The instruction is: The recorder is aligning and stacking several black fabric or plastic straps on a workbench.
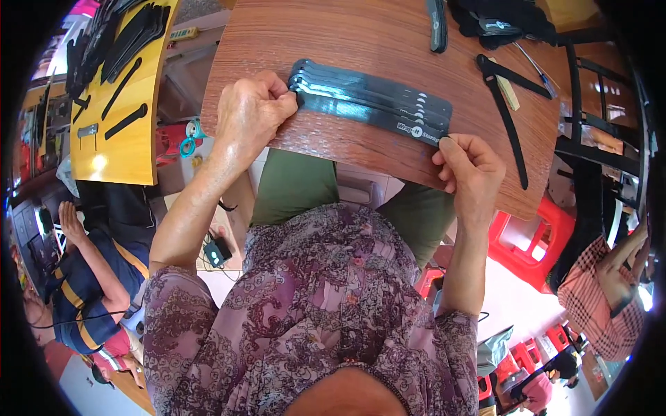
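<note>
A stack of long black straps [371,104] lies near the front edge of a brown wooden table [347,35]. My left hand [250,114] grips the stack's left end with closed fingers. My right hand [472,170] pinches the right end at the table's edge. The top strap carries a white printed mark near its right end.
More black straps [510,132] and a pile of black pieces [499,24] lie at the table's back right, with a pen [538,69]. A yellow table [125,90] with black straps stands at left. Other people sit at left [83,277] and right [610,291]. Red stool [531,243] at right.
</note>
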### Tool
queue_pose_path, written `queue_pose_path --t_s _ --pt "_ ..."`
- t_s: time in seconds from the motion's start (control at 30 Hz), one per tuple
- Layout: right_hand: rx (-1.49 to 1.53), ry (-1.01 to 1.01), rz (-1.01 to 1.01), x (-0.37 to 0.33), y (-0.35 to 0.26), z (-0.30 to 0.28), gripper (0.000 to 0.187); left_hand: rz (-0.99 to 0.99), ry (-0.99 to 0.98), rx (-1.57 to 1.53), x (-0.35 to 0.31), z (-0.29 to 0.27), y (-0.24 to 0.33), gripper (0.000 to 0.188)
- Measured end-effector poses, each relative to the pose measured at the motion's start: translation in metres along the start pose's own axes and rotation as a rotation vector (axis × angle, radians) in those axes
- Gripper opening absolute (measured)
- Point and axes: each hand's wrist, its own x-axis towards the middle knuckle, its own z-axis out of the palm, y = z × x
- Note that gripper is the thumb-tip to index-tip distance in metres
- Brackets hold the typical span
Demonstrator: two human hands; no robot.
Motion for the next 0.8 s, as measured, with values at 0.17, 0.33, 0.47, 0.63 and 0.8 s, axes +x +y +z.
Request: queue_pose_path --t_s 0.17,0.33,0.47,0.63,0.8 --pt "-0.026 -0.002 0.003 0.0 -0.001 0.001 0.012 0.103 0.062 0.12 0.0 0.002 -0.002 0.016" --pt "-0.011 -0.004 0.004 0.0 0.0 0.0 0.012 0.112 0.063 0.129 0.001 0.003 -0.006 0.016" --pt "0.019 -0.019 0.015 0.001 0.001 -0.002 0.012 0.11 0.044 0.093 0.004 0.004 -0.011 0.017" --pt "0.015 -0.015 0.013 0.001 0.001 -0.001 0.012 0.095 0.04 0.112 0.004 0.003 -0.009 0.017" --pt "0.027 -0.021 0.002 0.001 0.002 -0.002 0.012 0.061 0.024 0.102 0.003 0.0 -0.004 0.017"
